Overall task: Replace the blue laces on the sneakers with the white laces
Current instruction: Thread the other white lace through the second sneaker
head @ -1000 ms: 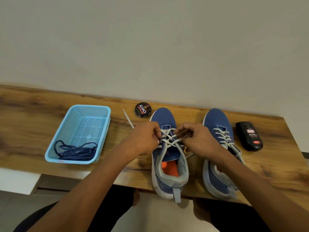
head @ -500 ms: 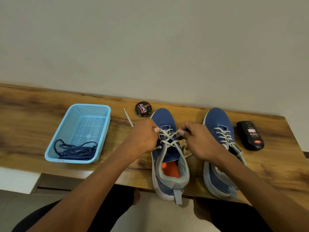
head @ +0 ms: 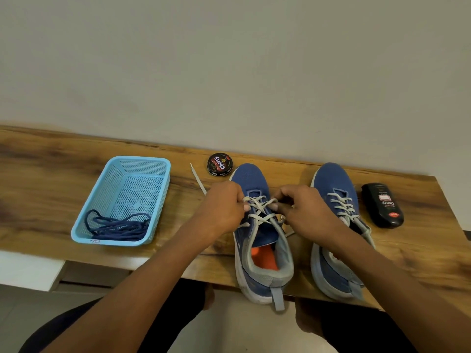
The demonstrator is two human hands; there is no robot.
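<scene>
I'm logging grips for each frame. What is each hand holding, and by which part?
Both the left hand and the right hand pinch the white lace at its crossings over the left sneaker tongue.

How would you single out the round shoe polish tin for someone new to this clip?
On the wooden table, look by the wall, just beyond the left sneaker toe. The round shoe polish tin is black with a red label, unlike the oblong black polish bottle.

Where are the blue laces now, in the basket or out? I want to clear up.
In. The dark blue laces lie coiled inside the light blue plastic basket, at its near end.
</scene>
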